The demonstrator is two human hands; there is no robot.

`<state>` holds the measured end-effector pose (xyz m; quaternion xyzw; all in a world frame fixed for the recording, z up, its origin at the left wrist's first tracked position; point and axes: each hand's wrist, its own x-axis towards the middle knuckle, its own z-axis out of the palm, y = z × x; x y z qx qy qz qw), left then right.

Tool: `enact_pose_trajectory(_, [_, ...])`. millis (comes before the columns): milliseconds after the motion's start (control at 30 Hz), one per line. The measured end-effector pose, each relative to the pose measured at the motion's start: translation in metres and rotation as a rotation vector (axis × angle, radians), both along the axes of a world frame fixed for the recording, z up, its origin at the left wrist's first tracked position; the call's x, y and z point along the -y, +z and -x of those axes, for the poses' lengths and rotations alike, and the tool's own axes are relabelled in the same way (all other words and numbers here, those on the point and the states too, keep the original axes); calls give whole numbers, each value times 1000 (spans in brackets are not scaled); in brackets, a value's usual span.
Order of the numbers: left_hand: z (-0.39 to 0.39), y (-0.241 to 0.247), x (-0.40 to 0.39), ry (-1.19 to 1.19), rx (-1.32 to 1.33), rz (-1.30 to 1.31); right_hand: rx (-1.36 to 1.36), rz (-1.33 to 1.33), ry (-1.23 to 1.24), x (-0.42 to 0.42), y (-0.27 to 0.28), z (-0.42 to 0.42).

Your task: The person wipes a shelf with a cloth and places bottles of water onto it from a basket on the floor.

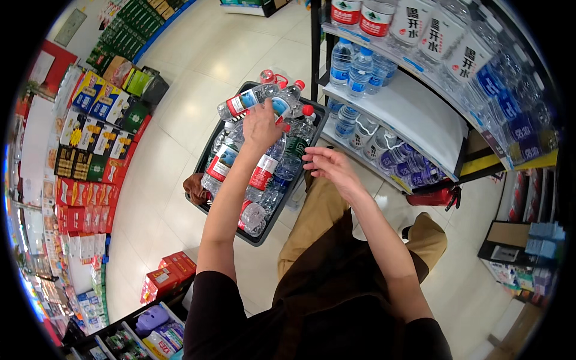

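In front of me a dark grey plastic crate [317, 145] is heaped with clear plastic water bottles, several with red caps and red-and-white labels. My left hand [262, 128] lies over the upper bottles, its fingers against a labelled bottle [281, 106]; whether it grips that bottle is hidden. Another bottle [245, 101] lies tilted across the crate's far end, just beyond those fingers. Beside the crate's right rim hovers my right hand [330, 170], holding nothing, fingers apart. Nearest to it is a bottle with a dark green label [297, 143]. A large bottle [222, 159] rests under my left forearm.
To the right stands a black-framed shelf unit [405, 96] with bottled water on several levels. A red fire extinguisher [434, 198] is on the floor near its end. Stacked boxed goods [85, 189] line the left side. Brown cloth [195, 189] hangs at the crate's left edge.
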<state>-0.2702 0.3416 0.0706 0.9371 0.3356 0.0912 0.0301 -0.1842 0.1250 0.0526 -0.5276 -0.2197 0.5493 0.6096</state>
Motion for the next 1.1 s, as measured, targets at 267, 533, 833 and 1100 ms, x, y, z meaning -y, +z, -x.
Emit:
enact_pose_trajectory(267, [-3,17,9,31,112,221,-62,-104,-106,-6,-19,-9])
enact_pose_trajectory(533, [-31,18,93,-62,426,1269,-323,-179,-229,18,-1,-3])
enact_pose_trajectory(833, [-125,-46,218,-229,254,2003,-231,-128,-613,158,-7,-55])
enact_pose_trajectory(1100, [-240,-35,282,-540,43,1689,70,-49,-761,232,-25,-149])
